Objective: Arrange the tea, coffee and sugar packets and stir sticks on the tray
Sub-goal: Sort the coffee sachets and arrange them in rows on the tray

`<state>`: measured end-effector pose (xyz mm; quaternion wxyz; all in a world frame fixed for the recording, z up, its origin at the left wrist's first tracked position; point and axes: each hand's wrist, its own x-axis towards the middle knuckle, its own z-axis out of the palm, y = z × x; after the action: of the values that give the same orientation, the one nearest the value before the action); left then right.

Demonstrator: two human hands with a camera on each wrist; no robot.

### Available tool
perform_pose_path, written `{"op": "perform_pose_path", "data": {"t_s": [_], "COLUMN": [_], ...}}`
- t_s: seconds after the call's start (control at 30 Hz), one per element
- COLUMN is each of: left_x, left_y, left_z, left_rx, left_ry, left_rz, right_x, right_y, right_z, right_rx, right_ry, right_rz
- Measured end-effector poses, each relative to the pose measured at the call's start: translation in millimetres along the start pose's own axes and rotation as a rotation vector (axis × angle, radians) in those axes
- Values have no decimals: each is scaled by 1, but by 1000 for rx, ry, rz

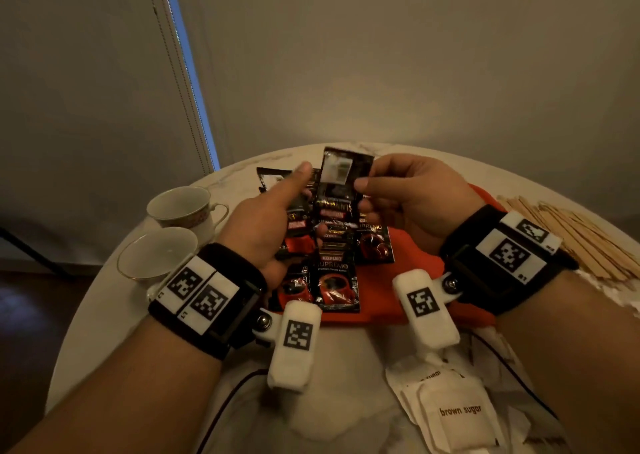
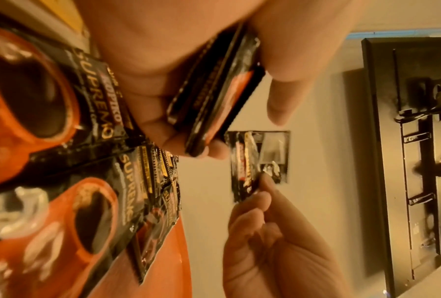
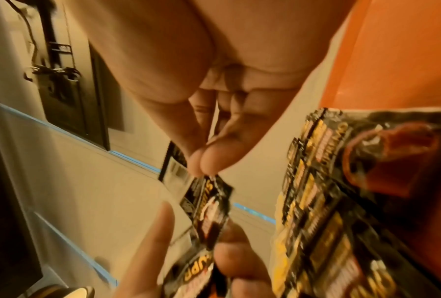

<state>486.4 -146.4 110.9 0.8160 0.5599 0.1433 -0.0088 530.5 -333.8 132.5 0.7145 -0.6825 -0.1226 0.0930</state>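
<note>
Right hand (image 1: 412, 200) pinching coffee packet (image 1: 341, 183) edge — above tray (image 1: 415, 280)

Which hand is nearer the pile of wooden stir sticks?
Right. The right hand is just left of the stir sticks; the left hand is farther, across the orange tray.

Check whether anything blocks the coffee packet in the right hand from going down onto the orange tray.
Nothing visible blocks it. The right hand pinches one coffee packet above the orange tray. Packets already cover the tray's left part, but bare tray lies open right beneath the hand.
</note>
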Motion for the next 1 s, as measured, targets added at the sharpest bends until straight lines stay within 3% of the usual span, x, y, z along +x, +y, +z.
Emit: {"op": "perform_pose_path", "data": {"t_s": [0.07, 0.17, 0.27, 0.33, 0.47, 0.63, 0.83, 1.0], "left_x": [0, -5, -10, -13, -15, -12, -3, -3], "left_y": [3, 3, 2, 5, 3, -3, 0, 0], "left_z": [-1, 3, 6, 7, 9, 12, 4, 5], "left_rx": [-42, -77, -70, -81, 22, 38, 20, 25], "left_ry": [9, -42, -5, 21, -12, 21, 67, 72], "left_rz": [-38, -40, -22, -14, 49, 87, 56, 51], "right_x": [-4, -13, -23, -24, -19, -9, -1, -2], "right_y": [-6, -8, -3, 1, 7, 19, 36, 33], "right_z": [-4, -4, -5, -6, -5, -14, -41, -45], "right_rx": [-34, -278, -450, -403, -140, -85, -46, -88], "right_ry": [33, 51, -36, -81, -38, 29, 256, 214], "right_rz": [-91, -228, -230, -158, 2, 118, 375, 494]}}
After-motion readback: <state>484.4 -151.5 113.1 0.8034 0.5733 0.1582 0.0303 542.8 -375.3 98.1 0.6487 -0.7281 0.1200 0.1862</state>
